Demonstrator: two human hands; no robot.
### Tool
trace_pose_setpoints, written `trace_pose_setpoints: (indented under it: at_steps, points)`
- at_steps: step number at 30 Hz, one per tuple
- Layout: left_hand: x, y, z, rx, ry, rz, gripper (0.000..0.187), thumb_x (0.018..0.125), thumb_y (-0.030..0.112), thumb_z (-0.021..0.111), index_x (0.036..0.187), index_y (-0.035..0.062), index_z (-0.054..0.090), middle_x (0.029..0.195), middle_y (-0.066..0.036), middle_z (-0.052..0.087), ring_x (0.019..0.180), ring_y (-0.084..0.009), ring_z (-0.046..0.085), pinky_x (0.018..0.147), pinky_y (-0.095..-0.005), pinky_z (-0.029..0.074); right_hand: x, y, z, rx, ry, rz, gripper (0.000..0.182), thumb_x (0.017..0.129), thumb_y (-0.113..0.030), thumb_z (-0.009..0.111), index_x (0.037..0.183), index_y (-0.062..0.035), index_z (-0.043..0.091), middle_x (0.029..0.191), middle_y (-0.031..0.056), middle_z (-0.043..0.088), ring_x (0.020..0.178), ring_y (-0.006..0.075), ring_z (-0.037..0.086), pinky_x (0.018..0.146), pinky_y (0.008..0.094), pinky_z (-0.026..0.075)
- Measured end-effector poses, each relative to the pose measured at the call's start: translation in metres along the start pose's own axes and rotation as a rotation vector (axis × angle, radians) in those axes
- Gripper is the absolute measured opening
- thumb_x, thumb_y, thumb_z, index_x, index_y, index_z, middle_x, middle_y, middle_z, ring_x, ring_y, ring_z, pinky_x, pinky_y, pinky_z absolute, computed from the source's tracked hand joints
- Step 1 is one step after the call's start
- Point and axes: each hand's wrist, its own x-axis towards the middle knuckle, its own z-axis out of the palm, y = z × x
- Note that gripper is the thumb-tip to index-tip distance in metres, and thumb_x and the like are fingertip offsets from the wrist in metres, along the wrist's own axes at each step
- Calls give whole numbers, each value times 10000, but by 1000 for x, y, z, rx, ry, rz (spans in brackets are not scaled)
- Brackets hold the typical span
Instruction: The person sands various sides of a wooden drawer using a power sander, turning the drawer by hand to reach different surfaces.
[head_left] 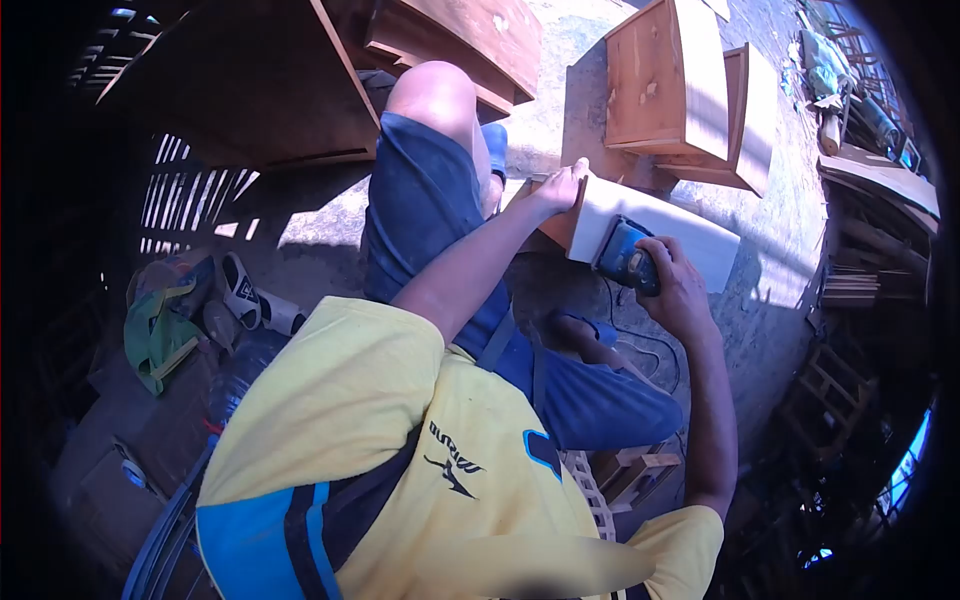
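My right hand (675, 285) is wrapped around a blue and black electric sander (628, 258), whose base rests flat on the pale side of a wooden drawer (690, 232). The drawer lies in front of my knees, its broad pale face turned up. At its left end my left hand (562, 188) grips the edge, the thumb or a finger raised at the corner; the other fingers are partly hidden. A dark cord (612, 300) runs from beneath the sander toward the floor by my foot.
Two more wooden drawers (655, 85) stand beyond, at upper right. Large brown wooden cabinet pieces (450, 45) fill the upper left. Planks and scrap (880, 190) line the right side. A green bag (160, 335) and a slipper (240, 290) lie at left.
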Motion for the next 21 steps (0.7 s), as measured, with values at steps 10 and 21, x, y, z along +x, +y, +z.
trace_pose_setpoints:
  at_steps: [10,21]
  points:
    - [-4,3,-16,-38,-89,49,754,1162,516,164,1244,59,758,1246,-261,736,1292,-424,635,1154,-477,419,11,-28,19,15,4,-47,746,748,-90,853,1408,-205,525,1345,147,577,1202,435,645,1014,517,551]
    - [-15,10,-22,-16,-57,251,464,1136,325,398,1212,-14,705,1141,-192,769,1096,-282,732,977,-408,549,16,-24,47,246,411,384,898,816,-380,851,1563,-189,390,1188,271,597,1004,536,697,903,607,588]
